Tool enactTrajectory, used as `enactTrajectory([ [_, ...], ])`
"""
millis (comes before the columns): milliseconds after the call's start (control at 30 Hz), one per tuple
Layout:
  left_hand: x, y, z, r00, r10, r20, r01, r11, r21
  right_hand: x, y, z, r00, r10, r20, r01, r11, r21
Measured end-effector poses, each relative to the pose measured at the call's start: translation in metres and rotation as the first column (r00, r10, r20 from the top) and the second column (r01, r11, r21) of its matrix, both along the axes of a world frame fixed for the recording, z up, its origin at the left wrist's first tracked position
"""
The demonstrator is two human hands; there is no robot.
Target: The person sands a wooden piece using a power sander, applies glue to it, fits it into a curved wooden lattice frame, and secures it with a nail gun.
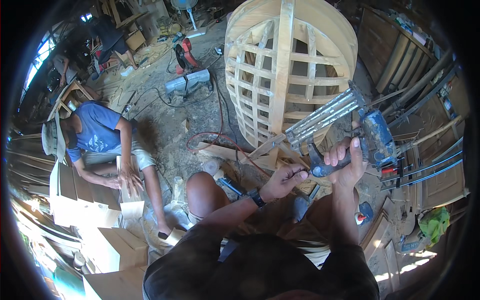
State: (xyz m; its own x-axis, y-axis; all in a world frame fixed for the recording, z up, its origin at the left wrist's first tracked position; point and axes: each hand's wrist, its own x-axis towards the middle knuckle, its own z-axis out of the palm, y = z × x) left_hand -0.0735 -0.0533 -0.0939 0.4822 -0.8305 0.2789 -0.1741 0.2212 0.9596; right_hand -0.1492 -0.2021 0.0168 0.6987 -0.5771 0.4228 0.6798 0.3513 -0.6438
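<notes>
My right hand [347,162] is wrapped round the grip of a nail gun [378,135] with a worn blue body. Its long metal magazine [325,117] points to the left, in front of a tall wooden lattice frame [282,65] with a rounded shape. My left hand [284,181], with a dark watch on the wrist, is closed in a pinch right at the lower end of the grip. What those fingers hold is hidden. A red air hose [220,134] runs over the floor and disappears behind my left hand.
On the left a seated person [102,135] in a blue shirt handles light wooden pieces [112,252]. A red and grey cut-off saw [187,77] stands on the floor among cords. Wooden panels [435,165] lean at the right. A glue bottle [360,218] is beside my right leg.
</notes>
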Motion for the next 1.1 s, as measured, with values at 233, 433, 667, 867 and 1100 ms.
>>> enactTrajectory([
  [233, 0.0, 0.007, 0.002, 1.0, 0.023, -0.011, -0.023, 0.997, -0.069, 0.009, 0.008, -0.007, 1.0, 0.01, -0.019, -0.008, 0.996, 0.087],
  [433, -0.003, 0.006, 0.01, 1.0, 0.026, -0.009, -0.027, 0.999, -0.046, 0.01, 0.011, -0.004, 0.998, 0.056, -0.019, -0.055, 0.997, 0.044],
  [667, 0.018, 0.004, -0.02, 0.997, -0.072, -0.017, 0.072, 0.997, -0.011, 0.011, 0.021, -0.021, 0.997, 0.071, -0.028, -0.072, 0.996, -0.058],
  [867, 0.009, -0.006, -0.041, 0.995, 0.053, 0.083, -0.064, 0.99, 0.127, 0.012, -0.002, -0.039, 0.966, -0.091, -0.242, 0.067, 0.992, -0.108],
  [1100, 0.023, 0.006, -0.061, 0.988, 0.064, 0.141, -0.108, 0.937, 0.333, -0.004, -0.044, -0.035, 0.923, -0.209, -0.323, 0.22, 0.976, -0.003],
])
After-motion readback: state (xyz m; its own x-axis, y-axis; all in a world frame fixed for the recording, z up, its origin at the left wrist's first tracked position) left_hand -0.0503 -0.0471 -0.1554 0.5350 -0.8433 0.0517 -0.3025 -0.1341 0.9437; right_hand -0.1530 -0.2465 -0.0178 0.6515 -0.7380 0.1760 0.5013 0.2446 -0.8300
